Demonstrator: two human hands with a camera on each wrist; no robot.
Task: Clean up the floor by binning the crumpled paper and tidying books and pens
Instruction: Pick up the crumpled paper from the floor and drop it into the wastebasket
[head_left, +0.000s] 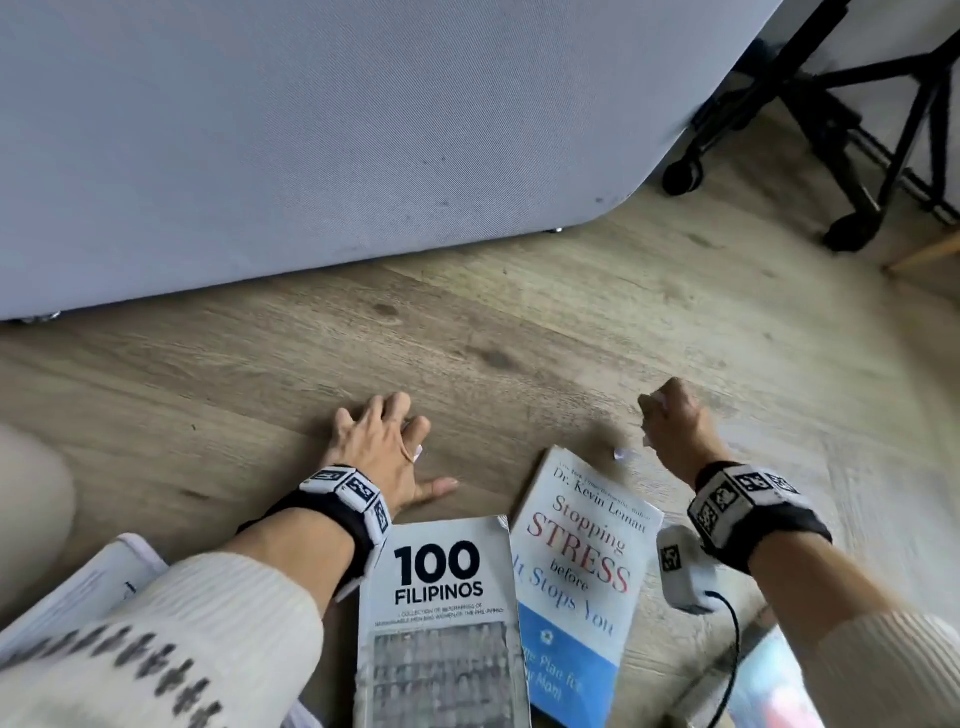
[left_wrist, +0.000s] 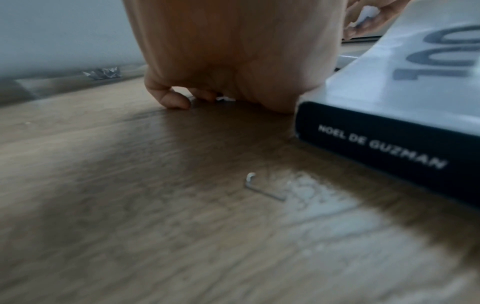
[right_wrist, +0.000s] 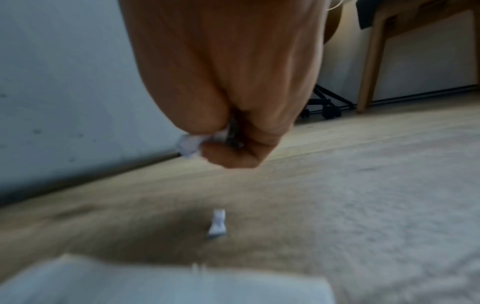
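Observation:
My left hand (head_left: 387, 441) rests on the wooden floor with its fingers spread and bent, tips down, and its thumb flat out to the right. Small white paper scraps (head_left: 417, 453) lie under those fingers, also seen as scraps (left_wrist: 192, 101) from the wrist. My right hand (head_left: 670, 415) is a fist just above the floor and grips crumpled paper (right_wrist: 189, 147). One loose scrap (head_left: 621, 454) lies below it by the "Stopping Stress" book (head_left: 582, 561). The "100 Filipinos" book (head_left: 441, 597) lies beside my left wrist. Another crumpled paper (left_wrist: 102, 73) sits against the grey base.
A grey upholstered base (head_left: 311, 145) runs along the far side. A black wheeled stand (head_left: 852, 156) is at the back right, beside a wooden leg (right_wrist: 369, 67). More printed matter lies at the lower left (head_left: 78, 587) and lower right (head_left: 769, 675). A staple (left_wrist: 262, 189) lies on the floor.

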